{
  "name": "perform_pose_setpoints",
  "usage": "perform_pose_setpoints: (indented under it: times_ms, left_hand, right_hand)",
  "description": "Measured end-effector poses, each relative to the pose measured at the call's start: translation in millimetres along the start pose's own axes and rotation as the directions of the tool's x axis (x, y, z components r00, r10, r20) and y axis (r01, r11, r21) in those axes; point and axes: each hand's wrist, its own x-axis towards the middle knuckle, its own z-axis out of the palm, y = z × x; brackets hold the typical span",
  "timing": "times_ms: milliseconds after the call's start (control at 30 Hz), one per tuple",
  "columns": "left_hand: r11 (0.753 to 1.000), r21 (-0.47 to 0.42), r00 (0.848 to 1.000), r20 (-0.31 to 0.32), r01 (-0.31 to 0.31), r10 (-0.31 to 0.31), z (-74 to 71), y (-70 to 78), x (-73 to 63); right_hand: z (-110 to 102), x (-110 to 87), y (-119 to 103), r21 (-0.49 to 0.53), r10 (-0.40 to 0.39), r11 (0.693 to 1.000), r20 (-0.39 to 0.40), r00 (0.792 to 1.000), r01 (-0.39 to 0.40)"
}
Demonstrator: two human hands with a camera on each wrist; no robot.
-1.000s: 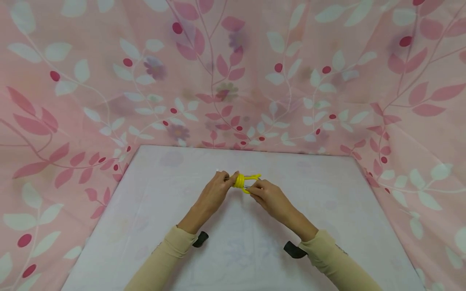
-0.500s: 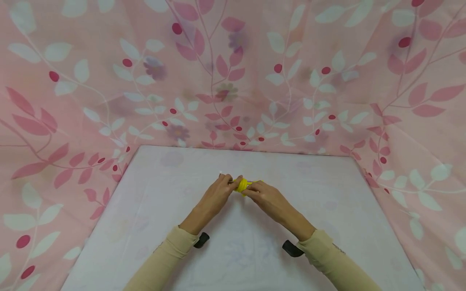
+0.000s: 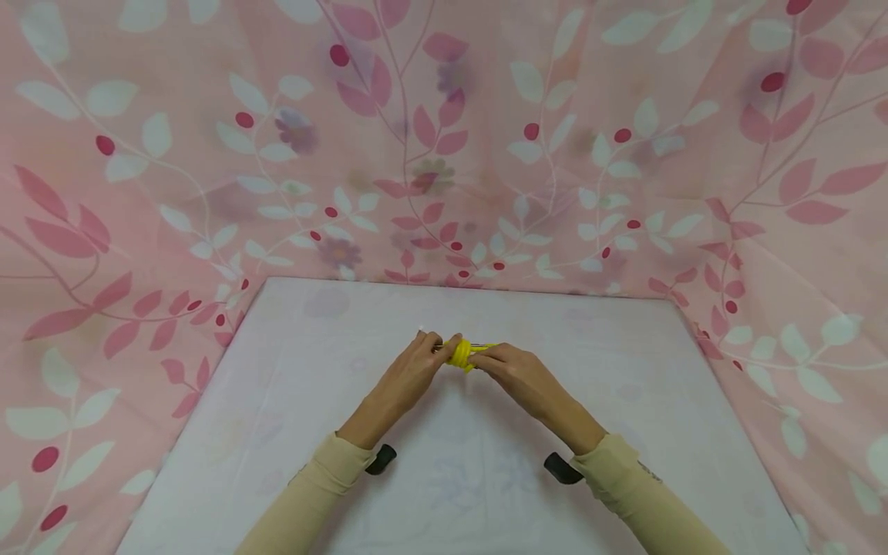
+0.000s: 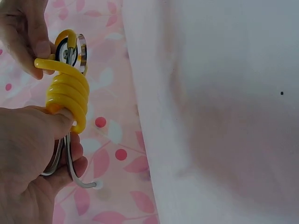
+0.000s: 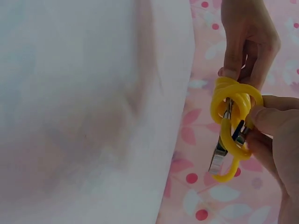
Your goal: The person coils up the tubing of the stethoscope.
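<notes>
A stethoscope with yellow tubing [image 4: 67, 93] is held between both hands above the far half of the table. Its tubing is wound in several tight turns around the metal ear tubes [image 4: 70, 163]. My left hand [image 3: 415, 366] grips the coil and the ear tubes, thumb pressed on the lowest turn; a pale ear tip [image 4: 98, 185] sticks out below. On the other side, my right hand [image 3: 522, 379] pinches a loose stretch of tubing [image 5: 254, 95] beside the coil. The silver chest piece [image 5: 217, 161] hangs near the right fingers, partly looped by tubing.
The table [image 3: 444, 509] has a white cover. Pink leaf-patterned cloth [image 3: 444, 193] rises behind it and along both sides. A dark piece [image 3: 380, 459] shows under the left cuff and another dark piece [image 3: 563, 469] under the right.
The right hand has moved in to the coil, then drawn back slightly right, pinching the tubing. The coil and left hand have shifted a little toward the near side and right.
</notes>
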Motion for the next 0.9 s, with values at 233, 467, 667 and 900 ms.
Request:
perform_pose_setpoints:
  times_ms: [233,467,667,900]
  left_hand:
    - [1.0,-0.006,1.0,-0.007,0.006,-0.006,-2.6,1.4,2.0]
    - [0.999,-0.04,1.0,0.002,0.001,-0.001,-3.6,3.2,4.9]
    - [0.998,-0.065,1.0,-0.01,0.012,-0.012,-3.9,2.7,5.1]
    - [0.997,-0.081,1.0,-0.018,0.003,-0.005,-3.0,3.0,6.1]
  right_hand:
    - [0,1.6,6,-0.081,-0.016,0.997,-0.076,0.997,0.01]
    - [0,1.7,12,-0.108,-0.037,0.994,-0.037,0.999,0.033]
    - [-4,-1.3,19,-0.127,-0.041,0.991,-0.037,0.998,0.036]
    - [-5,-5.3,23,-0.11,-0.052,0.993,-0.042,0.998,0.047]
